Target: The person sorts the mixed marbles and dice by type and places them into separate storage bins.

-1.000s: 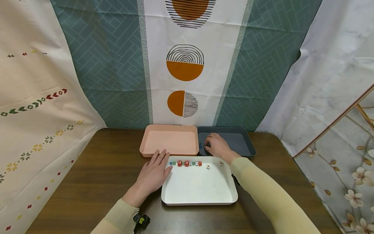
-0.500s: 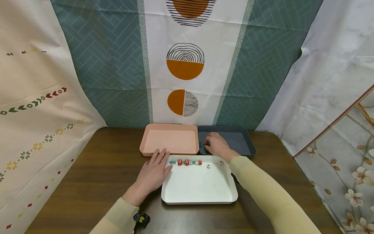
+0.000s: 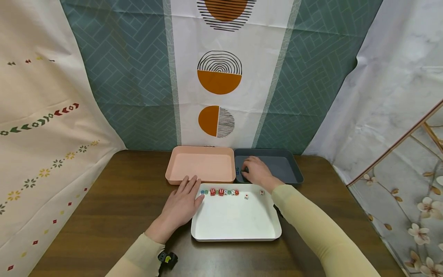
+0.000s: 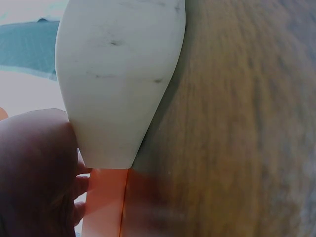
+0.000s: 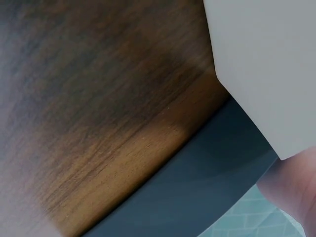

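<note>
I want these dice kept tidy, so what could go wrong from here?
The left hand lies with its thumb close to the row of dice, so a small shift might knock it crooked. The right sleeve passes near a lone die in the white tray and might brush it. The right hand is in the dark tray beside small blue pieces, which it might nudge.

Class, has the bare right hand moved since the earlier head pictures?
No: against the dark grey rectangular tray, the bare right hand shows no clear shift either way.
</note>
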`<action>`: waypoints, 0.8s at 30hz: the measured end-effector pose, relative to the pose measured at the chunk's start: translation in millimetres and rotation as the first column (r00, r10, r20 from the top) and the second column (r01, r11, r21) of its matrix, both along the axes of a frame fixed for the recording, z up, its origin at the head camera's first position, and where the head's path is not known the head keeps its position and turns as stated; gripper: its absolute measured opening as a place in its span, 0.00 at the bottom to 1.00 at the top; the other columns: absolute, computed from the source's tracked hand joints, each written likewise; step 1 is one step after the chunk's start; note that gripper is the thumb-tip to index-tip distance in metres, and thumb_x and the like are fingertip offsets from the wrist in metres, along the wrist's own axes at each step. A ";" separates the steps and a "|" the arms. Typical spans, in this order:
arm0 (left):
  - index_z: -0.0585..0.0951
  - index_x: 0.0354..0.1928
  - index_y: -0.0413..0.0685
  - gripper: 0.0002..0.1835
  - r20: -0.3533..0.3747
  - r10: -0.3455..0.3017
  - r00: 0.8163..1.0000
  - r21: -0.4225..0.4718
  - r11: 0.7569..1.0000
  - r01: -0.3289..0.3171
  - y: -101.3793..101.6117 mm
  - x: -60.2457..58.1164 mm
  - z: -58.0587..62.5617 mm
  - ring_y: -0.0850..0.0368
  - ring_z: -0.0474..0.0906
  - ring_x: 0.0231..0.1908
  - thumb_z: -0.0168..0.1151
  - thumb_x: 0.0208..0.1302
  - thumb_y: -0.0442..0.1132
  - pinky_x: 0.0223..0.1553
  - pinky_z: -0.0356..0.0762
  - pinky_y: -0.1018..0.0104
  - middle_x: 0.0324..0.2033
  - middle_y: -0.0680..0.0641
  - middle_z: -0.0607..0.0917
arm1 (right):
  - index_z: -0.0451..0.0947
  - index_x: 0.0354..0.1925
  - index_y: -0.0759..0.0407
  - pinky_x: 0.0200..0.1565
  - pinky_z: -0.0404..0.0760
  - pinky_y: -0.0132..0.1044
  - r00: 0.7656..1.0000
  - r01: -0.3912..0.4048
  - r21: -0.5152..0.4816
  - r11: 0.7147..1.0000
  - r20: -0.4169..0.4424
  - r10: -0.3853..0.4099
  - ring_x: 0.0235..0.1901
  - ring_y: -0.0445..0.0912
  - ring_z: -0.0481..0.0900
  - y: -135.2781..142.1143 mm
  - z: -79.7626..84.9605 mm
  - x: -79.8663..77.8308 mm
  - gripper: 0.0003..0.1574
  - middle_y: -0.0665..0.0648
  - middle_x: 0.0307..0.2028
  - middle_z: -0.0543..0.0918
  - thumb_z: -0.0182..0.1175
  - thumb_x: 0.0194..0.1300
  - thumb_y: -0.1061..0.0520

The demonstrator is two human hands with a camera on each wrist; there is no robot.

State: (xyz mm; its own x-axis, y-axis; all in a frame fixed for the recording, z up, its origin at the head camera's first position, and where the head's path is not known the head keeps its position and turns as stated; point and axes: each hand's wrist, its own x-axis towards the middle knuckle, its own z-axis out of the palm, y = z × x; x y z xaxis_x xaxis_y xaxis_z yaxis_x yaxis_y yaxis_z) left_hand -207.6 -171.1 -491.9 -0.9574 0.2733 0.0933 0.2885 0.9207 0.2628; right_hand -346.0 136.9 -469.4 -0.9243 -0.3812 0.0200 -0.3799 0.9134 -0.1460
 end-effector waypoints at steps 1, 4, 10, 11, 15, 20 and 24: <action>0.61 0.87 0.44 0.39 -0.001 0.000 1.000 0.001 1.000 0.000 -0.1 0.0 0.0 0.38 0.47 0.87 0.54 0.87 0.57 0.73 0.67 0.28 0.87 0.41 0.59 | 0.89 0.54 0.55 0.77 0.69 0.55 1.000 0.000 0.001 1.000 0.001 0.000 0.79 0.60 0.67 0.0 0.0 0.0 0.10 0.62 0.70 0.81 0.69 0.80 0.52; 0.61 0.87 0.44 0.39 -0.003 -0.001 1.000 0.000 1.000 0.001 -0.3 -0.1 -0.5 0.38 0.47 0.87 0.54 0.87 0.57 0.73 0.67 0.28 0.87 0.41 0.59 | 0.89 0.54 0.55 0.77 0.69 0.56 1.000 0.001 0.001 1.000 0.003 -0.001 0.79 0.60 0.67 0.3 0.1 0.2 0.11 0.62 0.70 0.80 0.69 0.80 0.53; 0.61 0.88 0.44 0.39 -0.002 -0.001 1.000 -0.001 1.000 0.001 -0.1 -0.1 -1.0 0.38 0.47 0.87 0.54 0.87 0.57 0.73 0.67 0.28 0.87 0.41 0.59 | 0.89 0.53 0.54 0.77 0.69 0.56 1.000 -0.006 -0.007 1.000 0.001 0.006 0.78 0.61 0.67 0.8 0.5 1.7 0.10 0.62 0.69 0.81 0.70 0.79 0.53; 0.61 0.87 0.44 0.39 -0.003 -0.001 1.000 -0.001 1.000 0.001 0.0 -0.1 -1.1 0.38 0.47 0.87 0.54 0.87 0.57 0.73 0.67 0.28 0.87 0.41 0.59 | 0.89 0.53 0.54 0.77 0.69 0.57 1.000 -0.008 -0.010 1.000 -0.002 0.008 0.78 0.61 0.67 1.1 0.6 2.2 0.10 0.62 0.69 0.81 0.70 0.79 0.53; 0.62 0.87 0.44 0.38 -0.012 -0.003 1.000 -0.009 1.000 0.002 0.2 -0.1 -1.1 0.38 0.48 0.86 0.54 0.87 0.57 0.72 0.68 0.28 0.86 0.41 0.59 | 0.89 0.52 0.55 0.77 0.69 0.57 1.000 -0.020 -0.028 0.999 -0.015 0.020 0.78 0.61 0.68 3.1 1.3 4.3 0.09 0.62 0.69 0.82 0.70 0.79 0.54; 0.62 0.87 0.44 0.38 -0.013 -0.002 1.000 -0.010 1.000 0.002 0.2 -0.3 -1.5 0.38 0.48 0.86 0.54 0.87 0.57 0.72 0.67 0.28 0.86 0.41 0.59 | 0.89 0.52 0.54 0.78 0.66 0.57 0.999 -0.035 -0.052 0.998 -0.032 0.033 0.79 0.63 0.67 6.2 4.4 8.4 0.08 0.63 0.70 0.81 0.70 0.78 0.54; 0.62 0.87 0.44 0.38 -0.008 0.000 1.000 -0.007 1.000 0.000 0.3 -0.3 -1.7 0.38 0.47 0.87 0.54 0.87 0.57 0.73 0.67 0.27 0.87 0.41 0.59 | 0.89 0.53 0.55 0.80 0.63 0.57 0.999 -0.034 -0.071 0.997 -0.040 0.031 0.81 0.64 0.63 9.4 9.4 14.7 0.09 0.65 0.73 0.78 0.70 0.79 0.54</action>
